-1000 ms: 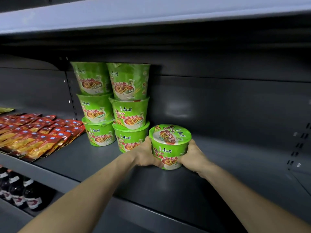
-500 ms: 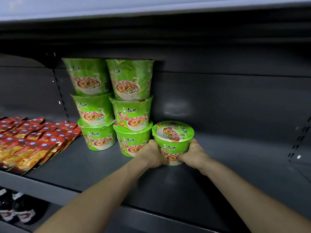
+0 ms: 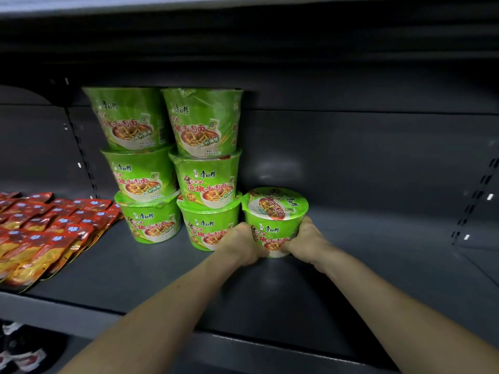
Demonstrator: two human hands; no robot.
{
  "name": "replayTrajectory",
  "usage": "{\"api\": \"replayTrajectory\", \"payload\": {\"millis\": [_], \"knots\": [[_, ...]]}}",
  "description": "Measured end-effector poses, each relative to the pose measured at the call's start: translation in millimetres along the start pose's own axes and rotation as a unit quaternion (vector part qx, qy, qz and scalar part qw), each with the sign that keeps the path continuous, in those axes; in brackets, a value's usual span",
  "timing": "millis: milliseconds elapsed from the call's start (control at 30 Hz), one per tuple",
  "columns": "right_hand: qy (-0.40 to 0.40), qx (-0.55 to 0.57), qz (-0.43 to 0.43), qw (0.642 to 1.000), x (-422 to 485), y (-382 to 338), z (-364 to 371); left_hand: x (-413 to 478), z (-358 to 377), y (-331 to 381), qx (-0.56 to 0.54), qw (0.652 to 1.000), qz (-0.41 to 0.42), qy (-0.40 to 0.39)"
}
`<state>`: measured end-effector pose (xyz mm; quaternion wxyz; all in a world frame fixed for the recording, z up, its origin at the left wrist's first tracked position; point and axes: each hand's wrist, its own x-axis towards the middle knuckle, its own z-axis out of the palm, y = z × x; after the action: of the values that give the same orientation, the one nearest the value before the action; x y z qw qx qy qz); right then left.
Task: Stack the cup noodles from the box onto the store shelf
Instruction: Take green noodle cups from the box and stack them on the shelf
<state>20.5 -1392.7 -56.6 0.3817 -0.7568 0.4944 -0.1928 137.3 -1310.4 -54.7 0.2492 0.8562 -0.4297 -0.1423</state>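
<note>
A noodle cup (image 3: 275, 220) is gripped by the left hand (image 3: 240, 244) and the right hand (image 3: 305, 238) on the shelf (image 3: 364, 271), just beside the stacked cups (image 3: 208, 168); placing seems nearly finished, so a gentle release is called for.

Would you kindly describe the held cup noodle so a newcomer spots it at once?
On the dark grey shelf stand two three-high stacks of green cup noodles. Right of them is a lone cup noodle, gripped by the left hand and right hand; unstacked, lid showing.

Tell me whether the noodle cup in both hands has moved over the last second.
Yes. The held cup went deeper into the shelf, now level beside the right stack's bottom cup.
</note>
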Motion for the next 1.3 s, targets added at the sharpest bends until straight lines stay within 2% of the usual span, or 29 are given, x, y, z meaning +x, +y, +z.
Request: {"api": "replayTrajectory", "payload": {"millis": [267, 433, 600, 733, 933, 1300], "knots": [[0.008, 0.002, 0.016, 1.0, -7.5, -2.6, -0.7, -0.3, -0.4, -4.3, -0.004, 1.0, 0.007, -0.005], [0.013, -0.025, 0.034, 0.999, -29.2, 2.8, -1.3, -10.8, -4.6, -18.9, 0.007, 1.0, 0.01, 0.022], [0.038, -0.123, 0.019, 0.991, -64.6, 3.4, -9.7, -30.9, 4.1, -7.9, -0.001, 0.998, 0.054, 0.026], [0.067, -0.18, 0.009, 0.981, -98.6, 12.8, -27.1, -50.8, 18.6, 22.9, -0.02, 0.996, 0.081, 0.012], [0.102, -0.205, 0.047, 0.972, -152.9, 43.4, -75.2, -92.2, 44.5, 83.4, -0.026, 0.987, 0.156, -0.014], [0.183, -0.192, 0.15, 0.953, -305.5, 135.6, -185.9, -239.7, 112.2, 212.1, -0.02, 0.956, 0.271, -0.109]]}}
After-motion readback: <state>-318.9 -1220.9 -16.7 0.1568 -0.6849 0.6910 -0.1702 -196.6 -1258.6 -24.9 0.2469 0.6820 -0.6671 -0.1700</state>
